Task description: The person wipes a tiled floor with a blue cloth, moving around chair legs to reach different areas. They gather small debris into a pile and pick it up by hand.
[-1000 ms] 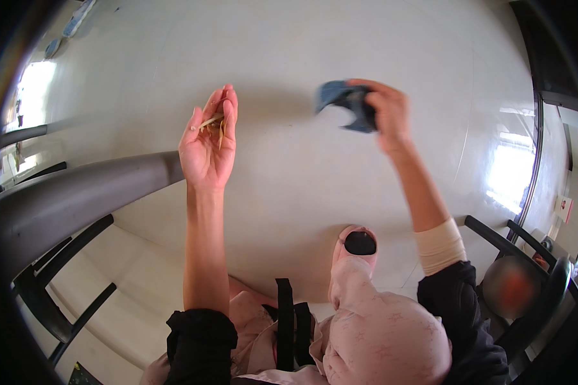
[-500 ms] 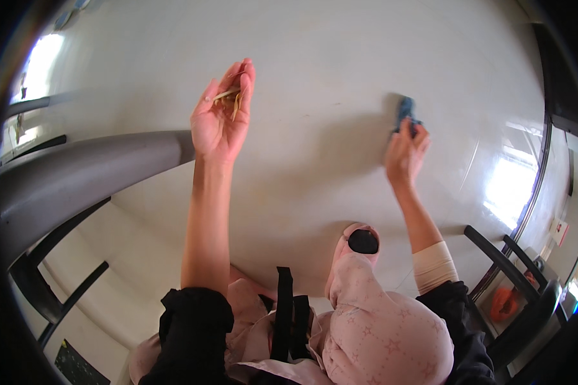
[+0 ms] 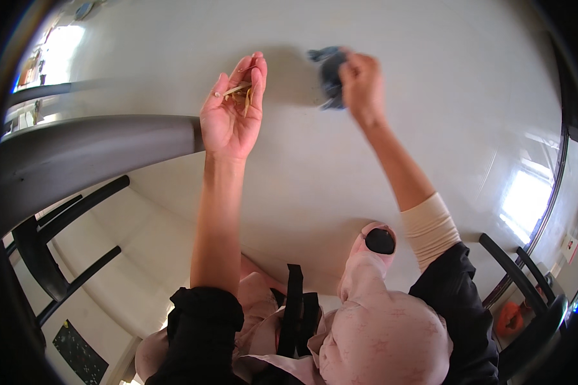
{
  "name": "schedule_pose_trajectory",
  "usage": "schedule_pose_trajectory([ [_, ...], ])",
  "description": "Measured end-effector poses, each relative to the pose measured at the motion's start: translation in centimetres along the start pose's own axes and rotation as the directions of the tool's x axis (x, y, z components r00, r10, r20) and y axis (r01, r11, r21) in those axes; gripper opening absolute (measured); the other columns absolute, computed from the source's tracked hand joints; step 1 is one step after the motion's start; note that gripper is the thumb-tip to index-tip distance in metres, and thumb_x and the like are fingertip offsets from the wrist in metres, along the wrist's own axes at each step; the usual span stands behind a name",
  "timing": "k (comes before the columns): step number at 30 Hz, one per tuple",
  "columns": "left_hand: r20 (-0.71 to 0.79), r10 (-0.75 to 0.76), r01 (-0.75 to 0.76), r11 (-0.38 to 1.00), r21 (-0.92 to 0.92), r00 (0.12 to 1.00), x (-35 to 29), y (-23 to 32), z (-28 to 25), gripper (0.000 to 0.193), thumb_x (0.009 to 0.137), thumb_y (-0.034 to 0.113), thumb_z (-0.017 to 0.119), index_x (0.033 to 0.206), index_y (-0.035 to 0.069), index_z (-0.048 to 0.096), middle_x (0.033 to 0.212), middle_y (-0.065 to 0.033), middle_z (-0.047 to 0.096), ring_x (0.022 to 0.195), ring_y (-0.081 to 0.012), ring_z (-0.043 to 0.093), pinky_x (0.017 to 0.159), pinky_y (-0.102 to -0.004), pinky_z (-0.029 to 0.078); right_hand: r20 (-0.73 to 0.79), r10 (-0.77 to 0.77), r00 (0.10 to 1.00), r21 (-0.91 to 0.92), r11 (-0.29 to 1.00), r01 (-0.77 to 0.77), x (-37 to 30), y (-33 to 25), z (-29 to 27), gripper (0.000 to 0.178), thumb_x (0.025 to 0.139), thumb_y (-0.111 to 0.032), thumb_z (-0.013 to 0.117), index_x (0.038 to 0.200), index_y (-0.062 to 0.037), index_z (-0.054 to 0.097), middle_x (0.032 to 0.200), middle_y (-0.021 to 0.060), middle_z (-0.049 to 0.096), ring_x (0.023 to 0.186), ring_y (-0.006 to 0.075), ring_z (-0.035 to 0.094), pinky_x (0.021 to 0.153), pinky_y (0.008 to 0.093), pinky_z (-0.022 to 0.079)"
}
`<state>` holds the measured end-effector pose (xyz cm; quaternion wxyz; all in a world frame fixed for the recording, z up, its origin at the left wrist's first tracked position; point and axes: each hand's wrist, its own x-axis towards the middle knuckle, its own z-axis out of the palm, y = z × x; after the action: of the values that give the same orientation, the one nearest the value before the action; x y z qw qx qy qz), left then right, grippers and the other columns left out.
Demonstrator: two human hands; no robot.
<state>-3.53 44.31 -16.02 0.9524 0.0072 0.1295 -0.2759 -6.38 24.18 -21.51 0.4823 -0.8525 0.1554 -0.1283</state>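
Observation:
My left hand (image 3: 232, 122) is held palm up and cupped above the pale shiny floor, fingers curled slightly inward. In its palm lie small yellowish-brown scraps (image 3: 246, 96), some thin and strip-like; what they are exactly I cannot make out. My right hand (image 3: 365, 86) grips a crumpled blue-grey cloth (image 3: 332, 76), closed on its right side. The cloth rests against the floor to the right of my left hand, a little blurred. A few tiny dark specks show on the floor beside the cloth.
A thick grey beam (image 3: 103, 151) reaches in from the left, ending beside my left wrist. Black chair legs (image 3: 87, 202) stand below it, and more black legs (image 3: 517, 269) at right near an orange object (image 3: 509, 319). My foot in a pink shoe (image 3: 376, 247) is on the floor.
My right hand has swept the cloth leftward and farther away across the floor, close to my left hand. My left hand still cups the scraps and has shifted slightly right in view.

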Motion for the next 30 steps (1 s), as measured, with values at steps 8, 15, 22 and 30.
schedule_pose_trajectory([
  [8,-0.065,0.0,-0.001,1.0,-0.025,0.998,-0.4,-0.8,0.3,0.034,0.092,0.012,0.037,0.11,-0.015,0.045,0.121,-0.0217,0.043,0.119,-0.0271,0.038,0.1,-0.0298,0.039,-0.195,0.064,0.979,-0.636,0.751,-0.176,6.8,6.3,-4.1,0.037,0.075,-0.01,0.049,0.111,-0.0011,0.043,0.114,0.0182,0.035,0.103,0.0366,0.033,0.085,0.0447,0.035],
  [15,-0.078,0.03,-0.028,0.999,0.019,0.996,-0.5,-0.1,-0.5,0.034,0.092,0.012,0.037,0.113,-0.014,0.044,0.123,-0.0203,0.042,0.118,-0.0258,0.038,0.1,-0.03,0.038,0.263,-0.197,0.944,-0.588,0.743,0.319,6.9,1.3,4.3,0.045,0.076,-0.003,0.046,0.118,-0.015,0.05,0.12,0.0109,0.039,0.11,0.0323,0.035,0.09,0.0397,0.035],
  [22,-0.036,0.049,-0.048,0.998,0.034,0.998,0.1,0.1,0.1,0.033,0.091,0.01,0.038,0.114,-0.014,0.043,0.124,-0.0206,0.04,0.119,-0.0261,0.037,0.101,-0.031,0.037,0.594,-0.359,0.72,-0.139,0.836,0.531,2.1,0.4,3.3,0.045,0.072,0.008,0.041,0.107,-0.0135,0.061,0.114,0.0069,0.047,0.101,0.0265,0.042,0.091,0.0356,0.035],
  [30,-0.002,0.021,-0.021,0.999,0.031,1.0,-0.4,-0.4,0.5,0.034,0.091,0.011,0.038,0.111,-0.015,0.045,0.122,-0.0212,0.043,0.119,-0.0268,0.038,0.1,-0.0297,0.039,0.679,-0.032,0.734,0.267,0.942,-0.205,1.8,-0.8,-0.1,0.044,0.067,0.008,0.036,0.099,-0.0029,0.064,0.099,0.0062,0.059,0.091,0.0156,0.054,0.084,0.0264,0.041],
])
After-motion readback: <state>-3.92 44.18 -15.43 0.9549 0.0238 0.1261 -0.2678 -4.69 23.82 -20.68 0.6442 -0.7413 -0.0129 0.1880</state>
